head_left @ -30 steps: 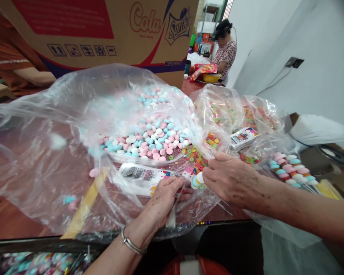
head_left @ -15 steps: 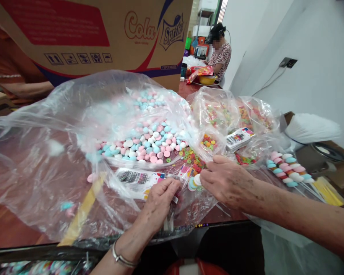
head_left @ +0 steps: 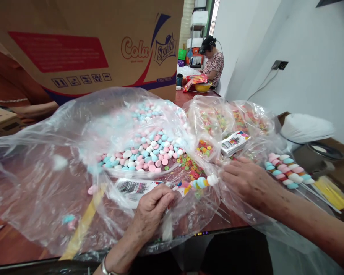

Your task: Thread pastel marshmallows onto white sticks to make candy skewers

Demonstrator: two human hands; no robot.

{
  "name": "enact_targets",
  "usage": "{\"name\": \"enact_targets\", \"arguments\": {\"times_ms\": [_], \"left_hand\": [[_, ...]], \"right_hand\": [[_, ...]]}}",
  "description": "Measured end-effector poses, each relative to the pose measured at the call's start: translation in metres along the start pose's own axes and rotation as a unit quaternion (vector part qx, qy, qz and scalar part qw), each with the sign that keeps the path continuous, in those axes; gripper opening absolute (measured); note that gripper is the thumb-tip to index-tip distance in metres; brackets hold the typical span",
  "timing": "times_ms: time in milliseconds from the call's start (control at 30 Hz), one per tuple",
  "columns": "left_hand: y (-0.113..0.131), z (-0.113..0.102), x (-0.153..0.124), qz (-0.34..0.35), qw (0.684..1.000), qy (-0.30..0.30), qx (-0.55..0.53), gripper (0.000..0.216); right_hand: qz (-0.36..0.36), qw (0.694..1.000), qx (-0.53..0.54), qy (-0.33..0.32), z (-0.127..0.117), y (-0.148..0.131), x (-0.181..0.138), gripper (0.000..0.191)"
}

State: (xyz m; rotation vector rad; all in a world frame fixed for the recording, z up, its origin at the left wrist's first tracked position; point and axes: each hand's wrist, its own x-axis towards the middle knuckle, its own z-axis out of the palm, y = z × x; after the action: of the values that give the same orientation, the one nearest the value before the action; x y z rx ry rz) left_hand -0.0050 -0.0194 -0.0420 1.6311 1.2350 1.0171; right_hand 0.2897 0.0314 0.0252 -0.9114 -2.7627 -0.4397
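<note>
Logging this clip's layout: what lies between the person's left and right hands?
In the head view, a colourful tag and a row of candies, amid clear plastic, lie between the left hand and the right hand.

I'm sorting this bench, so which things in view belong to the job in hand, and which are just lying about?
Seemingly in the job:
- candy skewer, between left hand and right hand
- loose pink, blue and white candies
- loose ring candies

Seemingly lying about:
- Cola/Sprite cardboard box
- yellow bowl, far back
</note>
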Motion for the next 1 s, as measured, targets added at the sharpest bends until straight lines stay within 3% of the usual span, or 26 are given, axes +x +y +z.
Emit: {"name": "enact_targets", "arguments": {"times_ms": [167,267,467,667,1000], "left_hand": [[0.0,0.0,-0.002,-0.092,0.99,-0.01,-0.104,0.026],[0.001,0.005,-0.001,-0.106,0.974,-0.032,-0.197,0.022],[-0.002,0.005,0.001,-0.11,0.976,-0.043,-0.181,0.026],[-0.004,0.002,0.002,-0.13,0.981,-0.054,-0.136,0.032],[0.002,0.007,0.002,-0.195,0.933,-0.105,-0.284,0.042]], "right_hand": [[0.077,0.996,0.033,0.028,0.004,0.02,-0.028,0.022],[0.121,0.989,0.068,0.048,0.006,0.02,-0.038,0.021],[0.175,0.971,0.144,0.073,0.008,0.009,-0.046,0.018],[0.153,0.96,0.201,0.117,0.0,0.007,-0.044,0.014],[0.119,0.962,0.194,0.154,-0.002,0.005,-0.031,0.015]]}}
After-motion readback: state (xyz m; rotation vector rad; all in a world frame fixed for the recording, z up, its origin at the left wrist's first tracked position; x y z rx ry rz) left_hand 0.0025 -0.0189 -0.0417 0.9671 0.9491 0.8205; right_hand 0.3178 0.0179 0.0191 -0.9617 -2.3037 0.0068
